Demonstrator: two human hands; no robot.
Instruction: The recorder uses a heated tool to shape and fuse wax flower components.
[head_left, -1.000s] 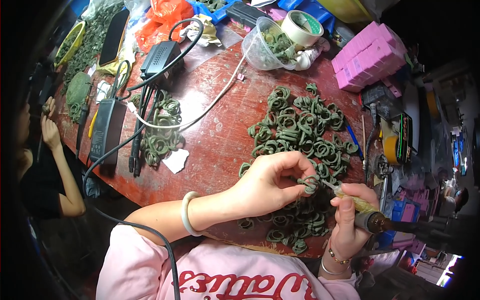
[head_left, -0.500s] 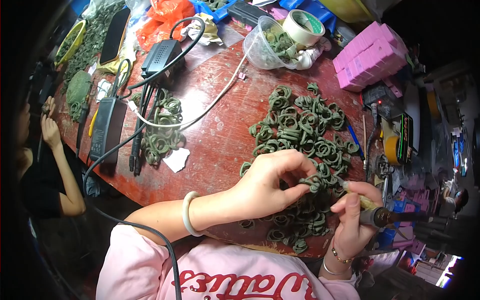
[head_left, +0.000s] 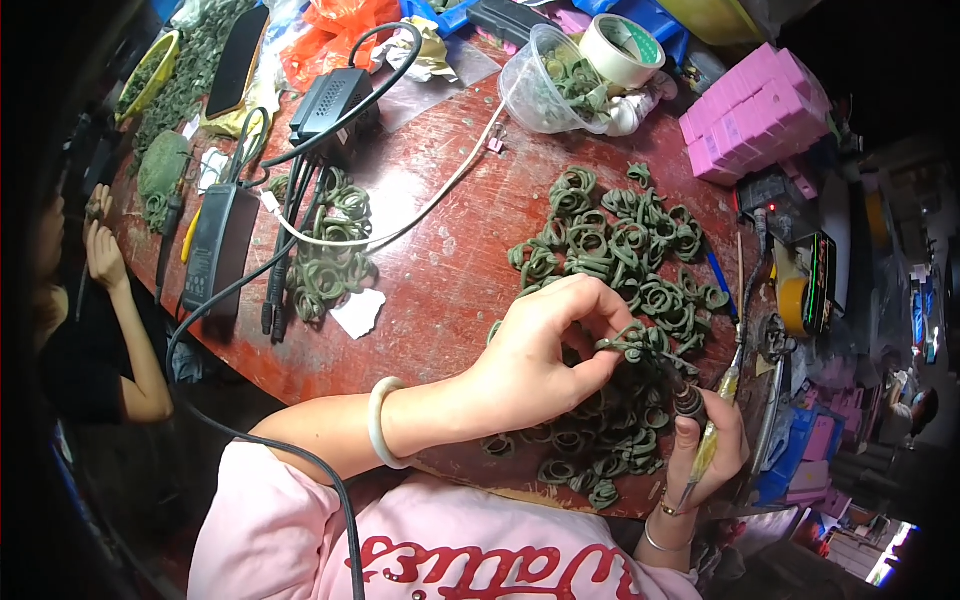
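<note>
My left hand (head_left: 560,345), with a pale bangle at the wrist, pinches a small dark green ring with knobbly detail (head_left: 632,345), probably wax, above a heap of similar green rings (head_left: 600,250). Close by on the right, my right hand (head_left: 712,450) is closed around a dark pen-like tool resembling a soldering iron (head_left: 688,400), its thin tip against or very near the pinched ring. A second slim tool with a yellowish wrapped handle (head_left: 708,450) lies across the same fingers, pointing away from the ring. Exact contact at the tip is too small to tell.
Another cluster of green rings (head_left: 335,270) lies beside black adapters (head_left: 215,245) and cables at left. A clear plastic tub (head_left: 540,85), tape roll (head_left: 622,50) and pink blocks (head_left: 755,115) stand at the back. A co-worker's hands (head_left: 103,250) are at far left.
In my right hand the tools have swapped: the dark pen now points at the ring, and the yellow-handled tool has swung away. My left hand still pinches the ring.
</note>
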